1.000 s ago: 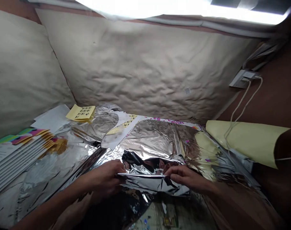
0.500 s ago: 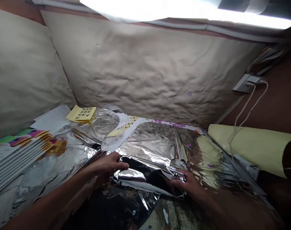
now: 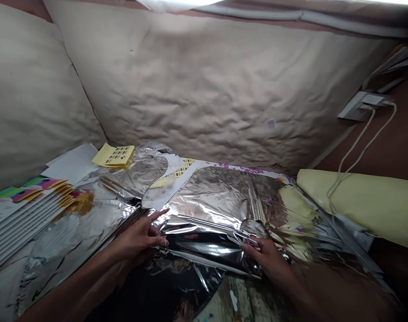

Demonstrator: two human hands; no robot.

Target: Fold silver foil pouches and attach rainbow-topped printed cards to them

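Observation:
A crinkled silver foil sheet (image 3: 220, 205) lies spread across the worktop, its near edge folded over into a dark shiny band. My left hand (image 3: 140, 235) pinches the left end of that fold between thumb and middle fingers, with the forefinger stretched out over the foil. My right hand (image 3: 266, 257) grips the right end of the fold, fingers curled on the foil's edge.
A stack of white booklets with coloured corners (image 3: 19, 219) sits at the left. Yellow label sheets (image 3: 114, 156) and more foil (image 3: 140, 172) lie behind. A pale yellow roll (image 3: 361, 203) and white cables (image 3: 354, 156) are at the right. Padded beige panels (image 3: 207, 94) close the back.
The raised foil edge has been brought down and flattened towards me. Both hands moved slightly apart along the fold, and the view tilted down a little.

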